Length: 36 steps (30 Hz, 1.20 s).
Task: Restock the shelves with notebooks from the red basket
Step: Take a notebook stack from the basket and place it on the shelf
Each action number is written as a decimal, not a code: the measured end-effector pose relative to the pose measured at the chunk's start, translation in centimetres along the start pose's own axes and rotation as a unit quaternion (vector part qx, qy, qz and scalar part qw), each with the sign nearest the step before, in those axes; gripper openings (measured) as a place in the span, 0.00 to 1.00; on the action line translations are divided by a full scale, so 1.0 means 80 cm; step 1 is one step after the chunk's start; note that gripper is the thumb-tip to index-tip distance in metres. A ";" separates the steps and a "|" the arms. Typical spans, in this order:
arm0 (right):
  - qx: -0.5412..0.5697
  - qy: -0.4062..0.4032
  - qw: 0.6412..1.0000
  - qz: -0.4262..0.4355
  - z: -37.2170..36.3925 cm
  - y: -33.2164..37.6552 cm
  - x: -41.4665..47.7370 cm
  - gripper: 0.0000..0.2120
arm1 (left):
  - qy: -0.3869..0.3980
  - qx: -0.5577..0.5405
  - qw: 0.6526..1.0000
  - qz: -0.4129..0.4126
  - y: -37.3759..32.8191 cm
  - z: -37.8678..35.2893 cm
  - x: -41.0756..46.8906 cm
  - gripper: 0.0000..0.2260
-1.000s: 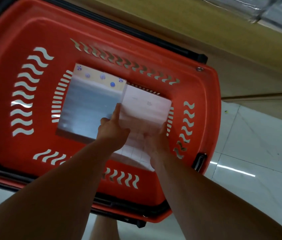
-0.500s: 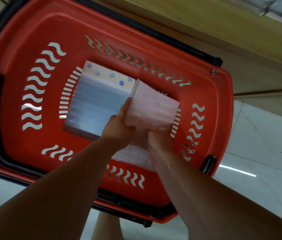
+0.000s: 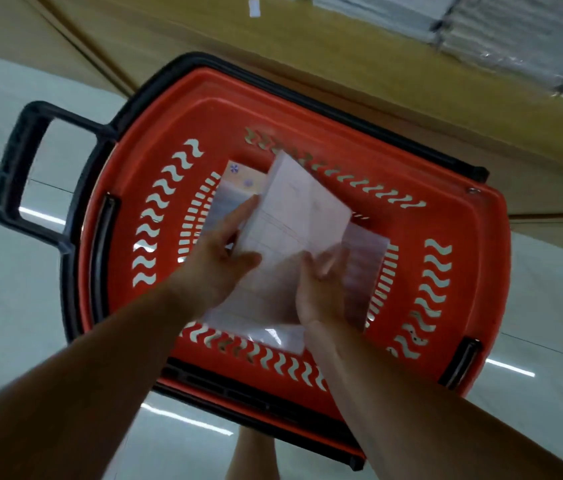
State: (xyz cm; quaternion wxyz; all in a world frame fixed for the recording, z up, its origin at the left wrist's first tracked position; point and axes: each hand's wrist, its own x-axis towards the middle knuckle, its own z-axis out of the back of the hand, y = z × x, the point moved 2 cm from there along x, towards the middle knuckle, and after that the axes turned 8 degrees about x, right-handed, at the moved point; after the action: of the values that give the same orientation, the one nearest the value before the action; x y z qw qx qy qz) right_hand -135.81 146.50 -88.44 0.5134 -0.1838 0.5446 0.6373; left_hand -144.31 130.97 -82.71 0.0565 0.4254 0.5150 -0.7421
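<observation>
Where the basket stands: the red plastic basket (image 3: 474, 258) with wavy slots sits on glossy pale floor tiles (image 3: 3, 306), just beside a wooden shelf base (image 3: 307, 46).
Handle: a black loop handle (image 3: 10, 174) juts out at the basket's left end.
Raised notebook: a pale pink ruled notebook (image 3: 301, 216), tilted, is lifted above the basket's floor.
Left hand (image 3: 217, 258): pinches the notebook's left edge, thumb on the cover.
Right hand (image 3: 321, 285): palm up, fingers curled round the lower right edge.
Left in the basket: a flat notebook with blue flower dots (image 3: 238, 178) and a pinkish wrapped pack (image 3: 366, 271).
Upper right: blurred plastic-wrapped stacks (image 3: 515, 36), possibly paper goods.
</observation>
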 end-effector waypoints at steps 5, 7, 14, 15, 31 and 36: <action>-0.009 0.022 1.000 -0.007 -0.071 -0.005 0.026 0.47 | -0.091 0.267 0.958 0.052 0.060 0.044 0.048 0.35; -0.042 0.003 0.999 0.022 -0.078 -0.008 0.026 0.46 | -0.112 0.351 0.929 0.031 0.077 0.038 0.060 0.34; -0.091 -0.008 0.992 0.085 -0.077 -0.022 0.027 0.47 | -0.168 0.342 0.923 0.065 0.094 0.041 0.083 0.41; -0.095 -0.006 0.991 0.090 -0.076 -0.022 0.027 0.47 | -0.150 0.272 0.949 0.055 0.091 0.044 0.085 0.39; -0.006 0.040 0.996 0.083 -0.067 -0.020 0.055 0.46 | -0.108 0.292 0.950 0.012 0.073 0.054 0.067 0.39; 0.046 0.088 0.994 0.048 -0.056 -0.004 0.044 0.44 | -0.069 0.183 0.980 0.041 0.042 0.046 0.039 0.40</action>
State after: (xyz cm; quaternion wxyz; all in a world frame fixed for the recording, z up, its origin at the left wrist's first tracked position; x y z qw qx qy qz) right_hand -138.40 144.12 -92.93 0.4398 -0.1890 0.6245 0.6172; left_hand -146.64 127.57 -86.90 0.0440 0.3970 0.3475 -0.8483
